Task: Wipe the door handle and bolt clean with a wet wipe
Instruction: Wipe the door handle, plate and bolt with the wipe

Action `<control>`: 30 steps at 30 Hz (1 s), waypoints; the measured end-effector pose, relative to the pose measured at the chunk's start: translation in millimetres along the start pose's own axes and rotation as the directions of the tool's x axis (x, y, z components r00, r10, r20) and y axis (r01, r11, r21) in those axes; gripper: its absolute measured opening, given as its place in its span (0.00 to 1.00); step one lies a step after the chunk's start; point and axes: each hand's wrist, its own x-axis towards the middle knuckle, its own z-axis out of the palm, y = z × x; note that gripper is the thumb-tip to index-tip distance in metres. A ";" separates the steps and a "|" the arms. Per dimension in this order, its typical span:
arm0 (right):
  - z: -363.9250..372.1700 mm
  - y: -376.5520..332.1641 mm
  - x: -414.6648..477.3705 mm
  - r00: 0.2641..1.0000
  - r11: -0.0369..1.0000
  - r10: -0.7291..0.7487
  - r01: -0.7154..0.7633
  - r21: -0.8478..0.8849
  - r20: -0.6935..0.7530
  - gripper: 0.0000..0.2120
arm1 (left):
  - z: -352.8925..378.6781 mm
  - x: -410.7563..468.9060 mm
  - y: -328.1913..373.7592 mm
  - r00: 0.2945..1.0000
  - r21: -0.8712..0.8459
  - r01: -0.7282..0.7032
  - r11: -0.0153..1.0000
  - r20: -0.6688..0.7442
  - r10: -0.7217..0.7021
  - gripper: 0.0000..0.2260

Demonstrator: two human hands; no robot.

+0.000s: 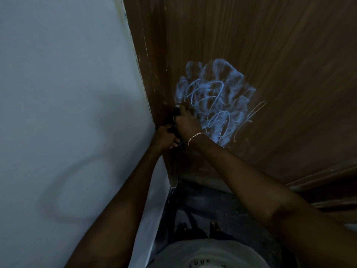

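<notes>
A dark metal door handle and bolt (pixel 177 111) sit at the left edge of the brown wooden door (pixel 270 55), mostly hidden by both hands. My right hand (pixel 186 123), a thin chain on its wrist, is closed over the fitting from the right. Just below and left, my left hand (pixel 164 137) grips the lower part of the dark hardware. No wet wipe shows clearly; a pale bit peeks out at the top of my right hand, too small to identify. The light is dim.
A pale grey wall (pixel 67 93) fills the left side and meets the door at the frame. Blue-white chalk smears and scribbles (pixel 214 99) mark the door right of the hands. Dark floor (pixel 202 209) lies below.
</notes>
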 end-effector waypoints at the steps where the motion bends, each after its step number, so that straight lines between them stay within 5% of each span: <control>1: 1.0 -1.1 1.1 0.999 1.000 -0.026 0.026 0.010 0.037 0.12 | -0.1 0.6 -0.3 1.000 -0.002 0.009 1.000 -0.003 -0.009 0.14; 5: -3.2 11.7 -3.4 0.993 0.989 -0.102 0.095 0.115 0.054 0.10 | -1.6 -0.2 -1.2 0.999 -0.031 0.037 0.999 0.023 -0.036 0.18; 8: -9.3 27.7 -6.6 0.981 0.940 0.138 -0.087 0.330 -0.135 0.11 | -3.6 -3.5 -2.3 0.997 -0.084 0.045 0.995 0.059 -0.040 0.26; 11: -6.1 22.8 -7.8 0.903 0.925 0.247 -0.112 0.363 -0.352 0.12 | -4.0 -4.1 -3.4 0.998 -0.071 0.035 0.997 0.062 -0.031 0.28; 16: 17.2 13.8 -12.9 0.916 0.902 0.347 -0.265 0.342 -0.203 0.13 | -7.1 -2.2 -7.3 0.998 -0.052 0.031 0.998 0.063 -0.027 0.29; 21: 2.3 6.1 0.8 0.800 0.830 0.464 -0.244 0.502 -0.379 0.06 | -6.9 -0.5 -10.2 0.998 -0.074 0.031 0.997 0.062 -0.027 0.29; 26: 12.1 9.3 -11.6 0.879 0.840 0.423 -0.289 0.460 -0.220 0.11 | -7.7 -2.6 -9.5 0.997 -0.083 0.012 0.996 0.071 -0.006 0.28; 30: -14.3 17.6 -9.4 0.811 0.775 0.479 -0.213 0.595 -0.335 0.06 | -5.7 0.8 -17.1 0.999 -0.126 -0.004 0.992 0.048 0.010 0.27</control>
